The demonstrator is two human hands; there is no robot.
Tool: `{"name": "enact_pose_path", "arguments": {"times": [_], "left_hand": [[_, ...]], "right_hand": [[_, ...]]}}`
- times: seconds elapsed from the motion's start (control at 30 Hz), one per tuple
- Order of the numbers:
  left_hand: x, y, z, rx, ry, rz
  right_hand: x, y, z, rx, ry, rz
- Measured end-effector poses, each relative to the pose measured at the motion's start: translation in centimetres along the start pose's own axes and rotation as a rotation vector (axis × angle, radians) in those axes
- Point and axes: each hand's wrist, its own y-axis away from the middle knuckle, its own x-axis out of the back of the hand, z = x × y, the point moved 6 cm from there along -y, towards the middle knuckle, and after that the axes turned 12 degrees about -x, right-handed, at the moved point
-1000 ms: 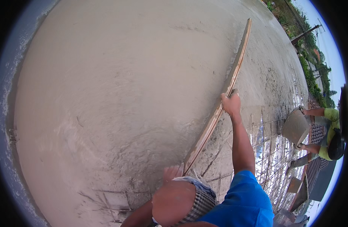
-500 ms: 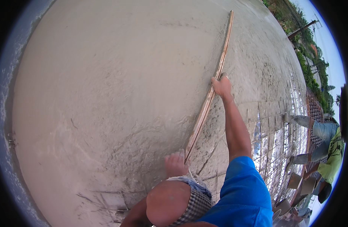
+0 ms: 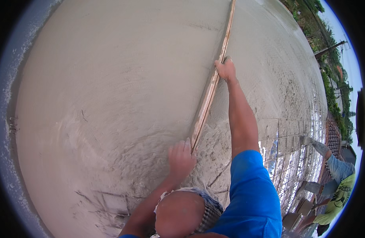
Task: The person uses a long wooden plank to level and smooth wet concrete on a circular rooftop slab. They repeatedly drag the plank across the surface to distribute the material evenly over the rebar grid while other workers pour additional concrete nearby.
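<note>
A long, narrow wooden screed board [image 3: 208, 97] lies slantwise over wet grey concrete [image 3: 123, 83], its far end running to the upper edge of the view. Partway along it, my right hand [image 3: 226, 70] grips the board, thumb on the left side, with that arm stretched forward in a blue sleeve. At the near end, my left hand [image 3: 181, 159] holds the board by its tip. Its fingers lie along the left side, and the grip under the palm is partly hidden. Left of the board the concrete looks mostly smooth; close to its right side it is rougher.
My bent bare knee [image 3: 180, 216] is between my arms. Steel reinforcing bars [image 3: 285, 139] form an uncovered grid at right; a few bars [image 3: 105, 198] poke up at lower left. A co-worker in a green shirt [image 3: 339, 198] bends by a bucket [image 3: 304, 207] at the right.
The board and both my hands have shifted up and slightly left in the view. More of my left forearm shows. The co-worker appears lower in the picture as the view shifted.
</note>
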Motion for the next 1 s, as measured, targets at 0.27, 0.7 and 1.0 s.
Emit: {"name": "enact_pose_path", "arguments": {"times": [0.27, 0.7, 1.0], "left_hand": [[1.6, -1.7, -3.7, 0.108, -0.065, 0.072], [4.3, -0.8, -6.5, 0.261, -0.104, 0.148], [6.2, 2.1, -8.6, 0.376, -0.156, 0.241]], "right_hand": [[-6.4, -1.3, -8.3, 0.107, 0.024, -0.084], [-13.0, 2.0, -19.0, 0.27, 0.09, -0.24], [-17.5, 8.3, -26.4, 0.378, 0.094, -0.341]]}}
